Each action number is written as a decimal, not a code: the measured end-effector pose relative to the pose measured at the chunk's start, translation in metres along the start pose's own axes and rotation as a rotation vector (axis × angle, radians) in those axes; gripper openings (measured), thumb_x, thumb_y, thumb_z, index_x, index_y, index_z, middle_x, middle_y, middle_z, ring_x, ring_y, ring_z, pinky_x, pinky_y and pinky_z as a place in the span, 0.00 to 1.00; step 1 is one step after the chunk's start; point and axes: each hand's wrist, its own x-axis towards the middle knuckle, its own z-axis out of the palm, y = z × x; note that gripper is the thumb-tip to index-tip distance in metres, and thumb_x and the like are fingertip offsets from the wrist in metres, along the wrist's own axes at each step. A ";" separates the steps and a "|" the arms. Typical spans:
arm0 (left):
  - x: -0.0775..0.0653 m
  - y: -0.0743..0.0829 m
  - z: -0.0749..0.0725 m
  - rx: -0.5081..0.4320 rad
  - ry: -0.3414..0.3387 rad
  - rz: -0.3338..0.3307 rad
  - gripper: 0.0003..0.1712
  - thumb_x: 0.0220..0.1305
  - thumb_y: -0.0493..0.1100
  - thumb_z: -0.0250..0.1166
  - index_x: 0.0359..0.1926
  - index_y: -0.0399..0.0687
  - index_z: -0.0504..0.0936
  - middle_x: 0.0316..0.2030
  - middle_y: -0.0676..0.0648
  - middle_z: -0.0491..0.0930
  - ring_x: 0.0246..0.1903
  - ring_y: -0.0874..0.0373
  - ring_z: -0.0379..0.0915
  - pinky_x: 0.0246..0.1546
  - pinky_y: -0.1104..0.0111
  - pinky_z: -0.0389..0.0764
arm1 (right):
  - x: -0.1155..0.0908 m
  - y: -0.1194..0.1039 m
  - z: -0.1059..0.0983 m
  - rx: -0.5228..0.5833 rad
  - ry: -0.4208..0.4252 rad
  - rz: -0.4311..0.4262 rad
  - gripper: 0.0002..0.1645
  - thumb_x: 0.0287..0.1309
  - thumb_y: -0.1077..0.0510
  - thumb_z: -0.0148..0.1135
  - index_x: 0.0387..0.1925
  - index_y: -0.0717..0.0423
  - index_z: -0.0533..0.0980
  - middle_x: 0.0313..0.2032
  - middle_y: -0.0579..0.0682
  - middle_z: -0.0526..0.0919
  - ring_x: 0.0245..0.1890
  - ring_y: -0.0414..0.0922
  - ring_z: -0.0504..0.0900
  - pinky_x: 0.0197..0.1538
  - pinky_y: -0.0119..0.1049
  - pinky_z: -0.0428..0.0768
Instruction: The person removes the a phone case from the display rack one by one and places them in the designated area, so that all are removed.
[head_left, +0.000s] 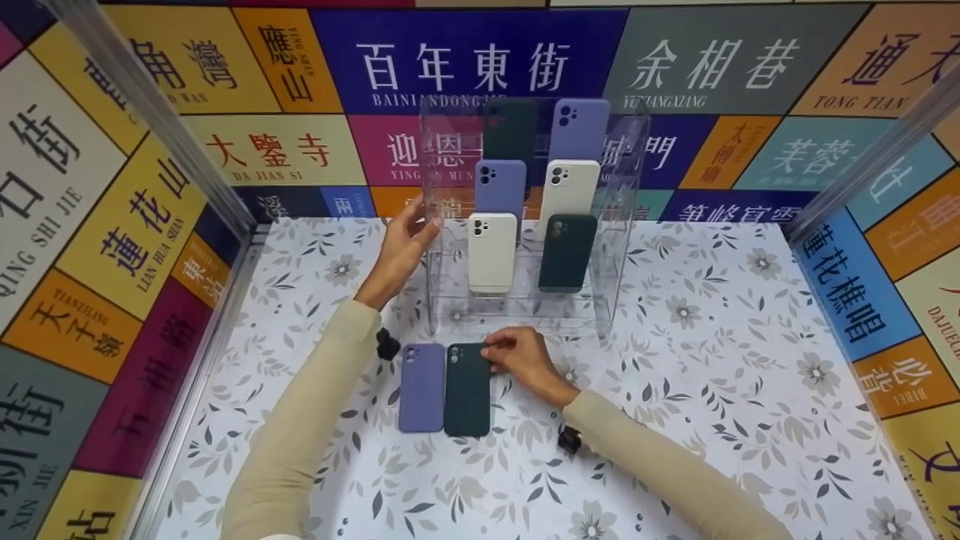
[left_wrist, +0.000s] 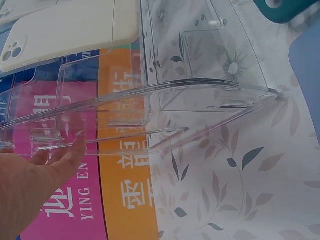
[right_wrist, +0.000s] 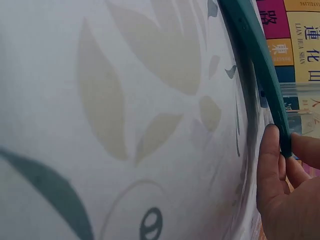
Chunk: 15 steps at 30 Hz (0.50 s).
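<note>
A clear acrylic display stand (head_left: pixel 611 300) holds several phone cases in tiers. Against the stand's left side, my left hand (head_left: pixel 401 247) rests its fingers; the left wrist view shows that hand (left_wrist: pixel 30 185) with fingers extended at the clear panel (left_wrist: pixel 200 82). On the tabletop in front lies a dark green phone case (head_left: pixel 468 397), beside a purple phone case (head_left: pixel 422 394). My right hand (head_left: pixel 525 364) pinches the green case at its upper right corner. In the right wrist view, thumb and fingers of the hand (right_wrist: pixel 290 195) hold the green case's edge (right_wrist: pixel 267 70).
On the stand are white cases (head_left: pixel 491 259) (head_left: pixel 570 187), purple cases (head_left: pixel 500 184) (head_left: pixel 581 124) and dark green cases (head_left: pixel 568 259) (head_left: pixel 510 127). A floral cloth (head_left: pixel 712 360) covers the table. Printed panels (head_left: pixel 465 52) close off the back and both sides.
</note>
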 end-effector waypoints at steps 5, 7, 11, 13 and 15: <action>0.001 -0.001 0.001 0.007 -0.009 0.005 0.39 0.83 0.40 0.64 0.86 0.40 0.60 0.76 0.35 0.73 0.71 0.41 0.76 0.73 0.52 0.76 | 0.001 0.000 0.004 -0.024 0.024 0.022 0.06 0.64 0.71 0.75 0.43 0.68 0.89 0.34 0.55 0.91 0.27 0.41 0.88 0.33 0.36 0.90; 0.001 -0.001 0.002 0.007 -0.013 0.006 0.39 0.83 0.40 0.63 0.86 0.39 0.60 0.76 0.35 0.73 0.71 0.40 0.76 0.73 0.52 0.76 | 0.001 0.000 0.005 -0.042 0.032 0.016 0.07 0.63 0.71 0.74 0.43 0.68 0.89 0.34 0.56 0.91 0.27 0.42 0.88 0.33 0.36 0.90; 0.001 -0.001 0.001 0.001 0.000 -0.004 0.38 0.83 0.39 0.64 0.86 0.39 0.61 0.74 0.34 0.75 0.70 0.40 0.76 0.73 0.52 0.77 | 0.002 0.001 0.009 -0.079 0.040 -0.014 0.07 0.64 0.71 0.74 0.43 0.68 0.90 0.35 0.57 0.92 0.26 0.42 0.89 0.32 0.35 0.89; 0.001 -0.001 0.001 -0.001 0.007 -0.011 0.37 0.83 0.39 0.64 0.86 0.40 0.63 0.73 0.34 0.75 0.70 0.40 0.76 0.73 0.52 0.77 | 0.003 0.001 0.011 -0.105 0.045 -0.033 0.06 0.63 0.70 0.74 0.42 0.67 0.90 0.35 0.56 0.92 0.26 0.42 0.89 0.32 0.34 0.88; 0.001 0.000 0.000 0.000 0.013 -0.014 0.37 0.83 0.40 0.64 0.86 0.41 0.63 0.73 0.34 0.76 0.69 0.41 0.76 0.73 0.52 0.77 | 0.003 0.000 0.012 -0.135 0.048 -0.060 0.06 0.63 0.70 0.75 0.42 0.67 0.90 0.35 0.56 0.93 0.27 0.42 0.89 0.33 0.33 0.87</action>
